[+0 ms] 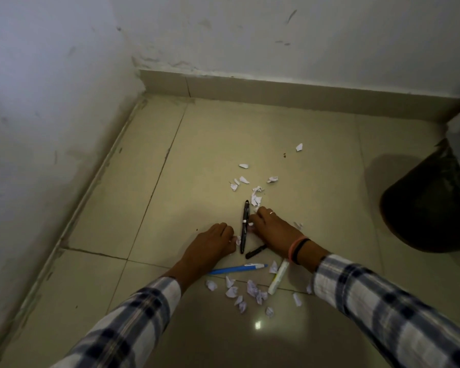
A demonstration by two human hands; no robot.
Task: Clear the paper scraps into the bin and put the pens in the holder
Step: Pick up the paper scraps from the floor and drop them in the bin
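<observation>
White paper scraps [255,193] lie scattered on the tiled floor, with a second cluster [250,293] nearer me. A long black pen [245,226] lies between my hands. A shorter black pen [255,251], a blue pen [238,269] and a white marker [278,277] lie close by. My left hand [210,245] is curled on the floor left of the black pen, with a scrap at its fingertips. My right hand [271,229] is curled right of the pen, and white paper shows at its fingers. A dark bin [430,208] stands at the right.
A white wall [51,102] runs along the left and another across the back, meeting in a corner with a beige skirting [276,94]. Pale material hangs over the bin's top at the right edge. No pen holder is in view.
</observation>
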